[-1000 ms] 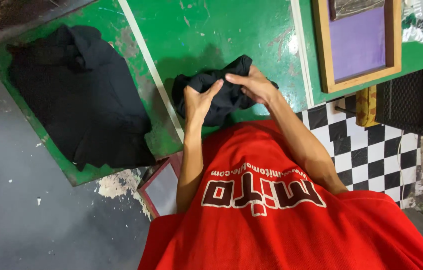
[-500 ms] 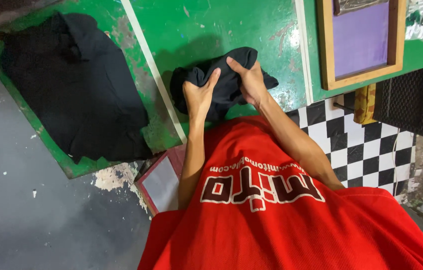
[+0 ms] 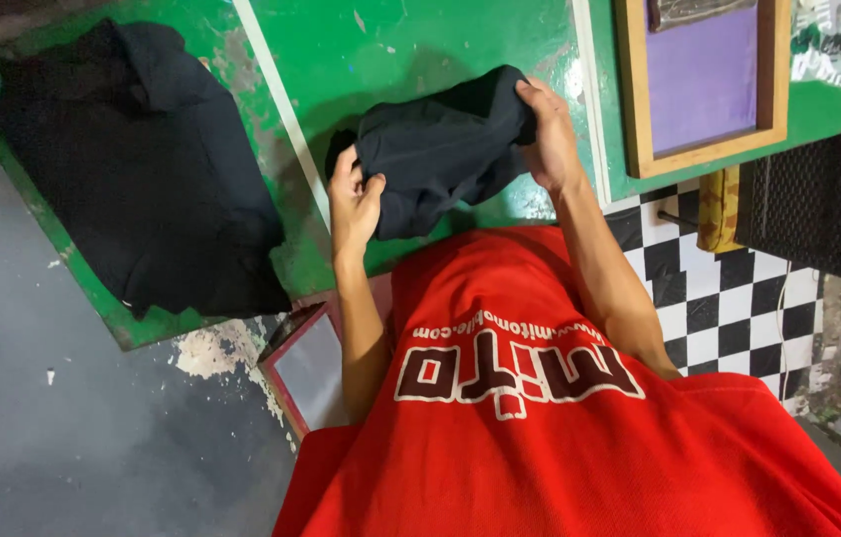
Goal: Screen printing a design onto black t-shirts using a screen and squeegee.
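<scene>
A dark folded garment point(image 3: 440, 149) is held over the green table point(image 3: 420, 40). My left hand point(image 3: 353, 199) grips its near left corner. My right hand point(image 3: 550, 134) grips its right edge, fingers curled over the top. The cloth is bunched between the two hands and lifted a little off the table. My red shirt fills the lower part of the view.
A pile of black cloth point(image 3: 132, 169) lies on the left section of the green table. A wooden frame with a purple screen point(image 3: 704, 75) sits at the right. A smaller framed screen point(image 3: 306, 373) leans below the table edge. Black-and-white checkered floor point(image 3: 719, 288) lies to the right.
Both hands have spread apart and raised the dark garment. The right hand moved right and up with its edge, and the cloth now stretches wider between the hands.
</scene>
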